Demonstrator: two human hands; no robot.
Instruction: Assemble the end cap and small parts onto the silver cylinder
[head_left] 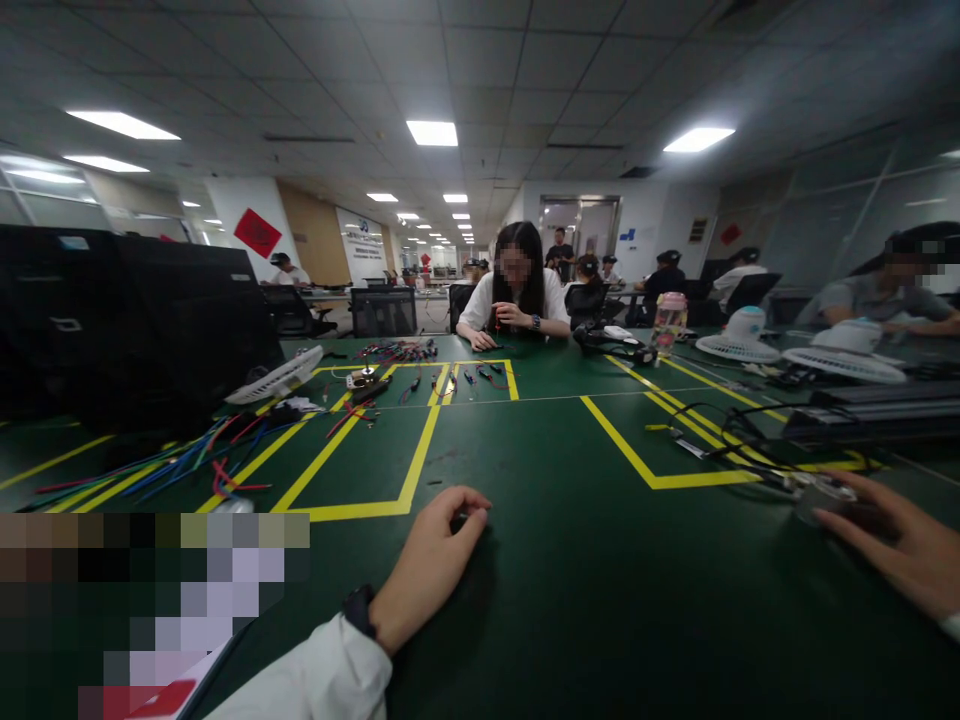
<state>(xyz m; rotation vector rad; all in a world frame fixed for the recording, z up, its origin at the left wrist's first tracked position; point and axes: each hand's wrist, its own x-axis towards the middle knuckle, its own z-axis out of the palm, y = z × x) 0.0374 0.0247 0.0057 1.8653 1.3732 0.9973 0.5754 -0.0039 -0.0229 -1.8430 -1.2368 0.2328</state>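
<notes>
My left hand (439,545) rests on the green table, fingers curled and the thumb tip close to the index fingertip. Nothing shows between them. At the right edge, my right hand (896,535) has its thumb and fingers around a round silver metal part (816,500) that looks like a small motor. It is on or just above the table; the hand hides part of it. Black cables (724,440) lie beside it, with a small white label (690,445) on them.
Loose coloured wires (180,465) lie at the left near a black computer case (150,320) and a white fan grille (281,378). Across the table a person (517,290) handles an orange screwdriver-like tool. White fans (742,338), a bottle (669,322) and dark metal bars (877,410) are at the right.
</notes>
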